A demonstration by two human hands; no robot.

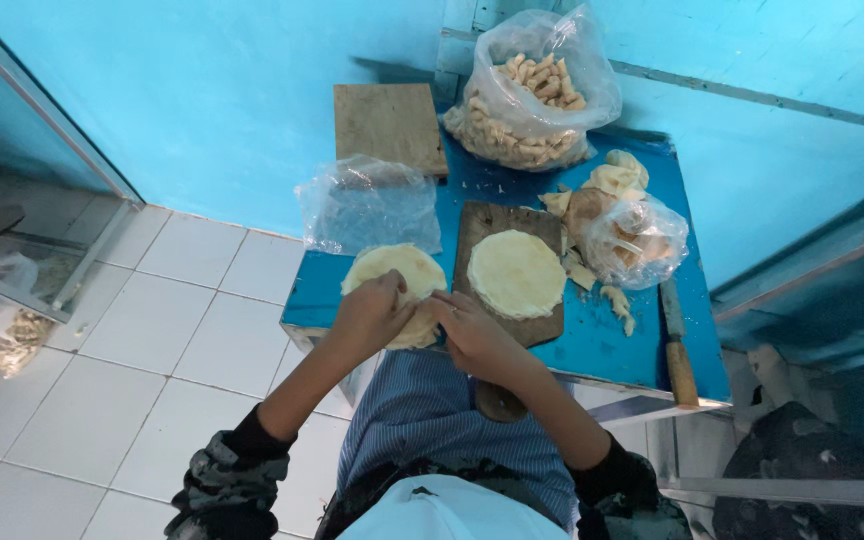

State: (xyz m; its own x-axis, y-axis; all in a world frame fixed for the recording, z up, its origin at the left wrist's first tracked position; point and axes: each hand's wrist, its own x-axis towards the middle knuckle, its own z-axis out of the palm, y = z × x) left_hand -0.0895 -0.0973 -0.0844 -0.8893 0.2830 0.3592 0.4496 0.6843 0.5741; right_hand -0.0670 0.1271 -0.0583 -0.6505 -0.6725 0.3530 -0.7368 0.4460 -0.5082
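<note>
Pale dough round (393,275) pinched by left hand (372,312) and right hand (464,322) (both closed), knife (676,345) apart

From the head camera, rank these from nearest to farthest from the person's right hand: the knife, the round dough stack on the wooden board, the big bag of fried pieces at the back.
1. Round dough stack on the wooden board, just beyond the right hand.
2. Knife, off to the right on the blue table.
3. Big bag of fried pieces, at the back against the wall.
</note>
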